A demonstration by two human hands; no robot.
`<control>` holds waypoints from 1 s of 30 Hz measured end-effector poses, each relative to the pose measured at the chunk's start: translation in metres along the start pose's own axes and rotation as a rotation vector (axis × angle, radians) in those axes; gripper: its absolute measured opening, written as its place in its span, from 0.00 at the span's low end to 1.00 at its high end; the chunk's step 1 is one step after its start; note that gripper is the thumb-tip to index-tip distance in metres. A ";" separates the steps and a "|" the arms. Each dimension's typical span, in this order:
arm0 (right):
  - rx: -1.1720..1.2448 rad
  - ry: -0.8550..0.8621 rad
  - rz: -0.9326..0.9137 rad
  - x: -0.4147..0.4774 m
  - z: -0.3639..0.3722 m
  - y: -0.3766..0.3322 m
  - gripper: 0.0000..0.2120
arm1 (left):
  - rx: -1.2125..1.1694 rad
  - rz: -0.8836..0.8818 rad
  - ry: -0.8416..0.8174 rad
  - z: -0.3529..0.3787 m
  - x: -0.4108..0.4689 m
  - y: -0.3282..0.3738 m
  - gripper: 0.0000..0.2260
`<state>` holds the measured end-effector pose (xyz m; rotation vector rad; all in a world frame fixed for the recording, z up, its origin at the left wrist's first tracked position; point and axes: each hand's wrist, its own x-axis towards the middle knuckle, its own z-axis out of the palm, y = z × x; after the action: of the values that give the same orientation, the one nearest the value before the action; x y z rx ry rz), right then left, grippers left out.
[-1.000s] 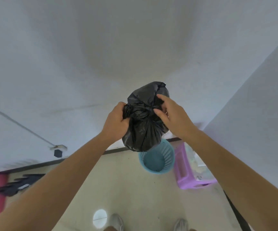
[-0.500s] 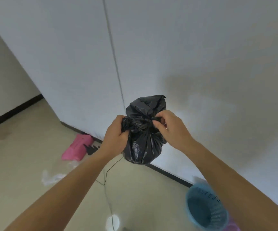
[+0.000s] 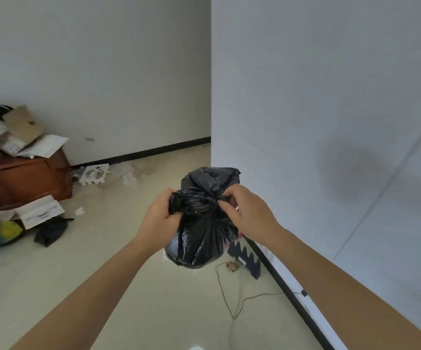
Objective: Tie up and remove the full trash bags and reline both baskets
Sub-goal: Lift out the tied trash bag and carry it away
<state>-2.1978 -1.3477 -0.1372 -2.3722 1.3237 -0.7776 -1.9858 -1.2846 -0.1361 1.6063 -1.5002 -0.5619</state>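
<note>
Change: over the last second the view has swung away from the baskets. The blue one sat under the bag, then at the lower right edge, and now neither shows. Open floor [image 3: 128, 261] and a cluttered corner fill the left instead.
Meaning: my read is that the first full bag is being carried off while its tie is finished. Removal is under way and relining has not begun.
Trash bag [image 3: 199, 238]: black and bulging, hanging free in front of the person, clear of the floor, near the white wall [image 3: 330, 97] on the right.
Neck [image 3: 210, 199]: gathered into a tight twist between the two hands, with a loose flap of film standing above it. The black folds hide whether the knot is fully drawn; probably close.
Left hand [image 3: 160, 218]: fingers curled round a bunched tail of film at the bag's left side.
Right hand [image 3: 247, 213]: fingertips pinch the twist from the right, back of the hand towards the camera.
Bag to hands: the neck lies between them, touching both. The body hangs below them.
Surroundings: wooden cabinet [image 3: 25, 180] heaped with cardboard at far left. A small dark bag [image 3: 51, 229] lies on the floor near it. A black toothed rack [image 3: 246, 258] and a thin cable [image 3: 226, 294] lie by the wall foot, under the hanging bag.
Next: cinch the tie, then set the bag down away from the cable.
</note>
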 end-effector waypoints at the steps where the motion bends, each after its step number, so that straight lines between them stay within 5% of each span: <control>1: 0.005 -0.004 -0.014 0.020 0.009 -0.004 0.09 | 0.003 -0.010 0.014 -0.011 0.014 -0.007 0.07; 10: 0.019 0.004 -0.064 0.187 0.066 0.030 0.08 | 0.005 -0.052 0.039 -0.026 0.167 -0.068 0.09; 22: 0.050 0.035 -0.096 0.522 0.124 0.115 0.08 | 0.080 -0.065 0.041 -0.028 0.484 -0.137 0.07; 30: 0.054 0.030 -0.162 0.723 0.203 0.137 0.07 | 0.178 -0.067 0.136 -0.061 0.662 -0.247 0.19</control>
<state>-1.8638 -2.0341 -0.1497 -2.4566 1.1169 -0.8856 -1.6745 -1.9213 -0.1589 1.7996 -1.4321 -0.3552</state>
